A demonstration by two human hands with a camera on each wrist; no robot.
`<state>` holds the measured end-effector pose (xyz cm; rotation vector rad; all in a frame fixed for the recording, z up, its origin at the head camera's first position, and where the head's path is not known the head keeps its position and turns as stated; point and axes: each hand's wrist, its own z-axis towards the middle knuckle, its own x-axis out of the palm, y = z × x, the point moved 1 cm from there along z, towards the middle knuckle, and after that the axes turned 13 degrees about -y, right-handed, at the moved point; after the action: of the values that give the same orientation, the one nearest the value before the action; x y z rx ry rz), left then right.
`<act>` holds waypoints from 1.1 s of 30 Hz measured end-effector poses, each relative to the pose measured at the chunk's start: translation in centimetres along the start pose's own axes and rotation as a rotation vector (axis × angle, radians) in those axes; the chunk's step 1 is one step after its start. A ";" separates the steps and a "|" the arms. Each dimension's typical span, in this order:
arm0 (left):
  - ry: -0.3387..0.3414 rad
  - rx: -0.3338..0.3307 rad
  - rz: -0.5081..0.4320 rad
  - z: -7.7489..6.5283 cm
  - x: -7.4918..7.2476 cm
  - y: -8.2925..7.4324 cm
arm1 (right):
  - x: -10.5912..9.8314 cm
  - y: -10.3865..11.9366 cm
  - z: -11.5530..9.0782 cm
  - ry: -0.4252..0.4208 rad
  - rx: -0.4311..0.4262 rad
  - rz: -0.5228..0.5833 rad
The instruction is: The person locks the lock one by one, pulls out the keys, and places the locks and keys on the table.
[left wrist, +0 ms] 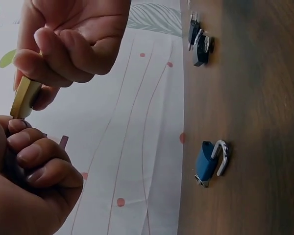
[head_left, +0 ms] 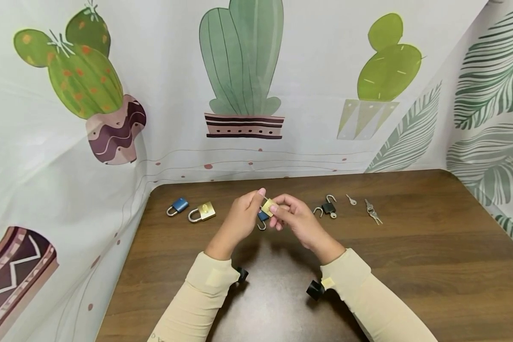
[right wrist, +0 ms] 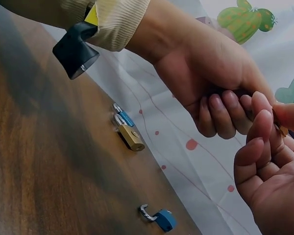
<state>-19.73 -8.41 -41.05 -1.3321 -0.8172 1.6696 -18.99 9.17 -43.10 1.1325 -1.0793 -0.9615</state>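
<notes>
Both hands hold a small gold padlock up above the table. My left hand has curled fingers at its shackle end, the thumb pointing up; most of the shackle is hidden behind them. With thumb and fingers, my right hand pinches the gold body. In the left wrist view the padlock's edge shows between the two hands. Under them on the table lies a blue padlock with its shackle swung open.
To the left lie a closed blue padlock and a larger gold padlock. At right are a black padlock beside open shackles, a single key and a bunch of keys. A printed cloth hangs behind the table.
</notes>
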 end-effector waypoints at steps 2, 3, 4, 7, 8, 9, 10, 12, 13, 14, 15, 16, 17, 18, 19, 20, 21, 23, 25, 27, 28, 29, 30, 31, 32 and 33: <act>0.007 -0.008 -0.005 0.0 0.1 0.1 | 0.0 0.0 0.0 -0.004 0.000 -0.001; 0.010 -0.014 -0.009 0.0 0.1 0.1 | 0.1 0.0 0.0 -0.007 0.000 -0.002; 0.013 -0.019 -0.011 0.0 0.1 0.1 | 0.1 0.0 0.0 -0.010 0.000 -0.004; 0.022 -0.032 -0.014 0.1 0.3 0.2 | 0.1 -0.1 0.0 -0.018 -0.004 -0.012; 0.025 -0.036 -0.012 0.1 0.3 0.2 | 0.1 0.0 -0.1 -0.020 -0.006 -0.015; 0.028 -0.041 -0.009 0.1 0.3 0.3 | 0.1 0.0 -0.1 -0.023 -0.008 -0.017; 0.031 -0.045 -0.007 0.1 0.4 0.4 | 0.1 0.0 -0.1 -0.025 -0.011 -0.021; 0.042 -0.057 -0.019 0.1 0.6 0.6 | 0.1 0.0 -0.1 -0.029 -0.022 -0.030; 0.046 -0.062 -0.028 0.1 0.7 0.8 | 0.1 0.1 -0.1 -0.031 -0.027 -0.034; 0.050 -0.064 -0.035 0.1 0.8 0.9 | 0.1 0.2 -0.1 -0.034 -0.033 -0.039; 0.051 -0.067 -0.044 0.1 0.8 1.0 | 0.1 0.3 -0.1 -0.037 -0.040 -0.046; 0.053 -0.069 -0.055 0.1 0.9 1.0 | 0.1 0.4 -0.1 -0.039 -0.045 -0.052; 0.053 -0.069 -0.066 0.1 0.9 1.1 | 0.1 0.5 -0.1 -0.037 -0.049 -0.058; 0.048 -0.068 -0.076 0.1 0.9 1.0 | 0.1 0.6 -0.1 -0.034 -0.050 -0.063; 0.042 -0.064 -0.082 0.1 0.8 1.0 | 0.2 0.7 -0.1 -0.033 -0.050 -0.069; 0.035 -0.061 -0.091 0.1 0.7 0.9 | 0.3 0.7 -0.1 -0.030 -0.050 -0.075; 0.027 -0.058 -0.099 0.1 0.6 0.9 | 0.3 0.6 -0.1 -0.027 -0.048 -0.080; 0.016 -0.055 -0.123 0.0 0.4 0.7 | 0.5 0.6 0.0 -0.022 -0.049 -0.085; 0.009 -0.050 -0.140 0.0 0.3 0.7 | 0.5 0.6 0.0 -0.024 -0.052 -0.090; 0.006 -0.050 -0.156 0.0 0.3 0.7 | 0.5 0.5 0.0 -0.028 -0.054 -0.090; 0.003 -0.049 -0.167 0.0 0.4 0.7 | 0.5 0.6 -0.1 -0.027 -0.056 -0.090; -0.004 -0.047 -0.174 0.1 0.4 0.7 | 0.5 0.6 -0.1 -0.026 -0.058 -0.092; -0.011 -0.047 -0.186 0.1 0.4 0.7 | 0.5 0.6 -0.2 -0.025 -0.058 -0.095; -0.019 -0.049 -0.196 0.2 0.4 0.7 | 0.5 0.6 -0.3 -0.023 -0.059 -0.100; -0.030 -0.051 -0.208 0.2 0.5 0.8 | 0.5 0.6 -0.4 -0.019 -0.062 -0.102; -0.039 -0.052 -0.218 0.2 0.5 0.8 | 0.5 0.6 -0.4 -0.016 -0.064 -0.107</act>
<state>-20.18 -8.33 -41.89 -1.2024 -0.9976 1.5158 -18.45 8.84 -42.43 1.1406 -1.0021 -1.0832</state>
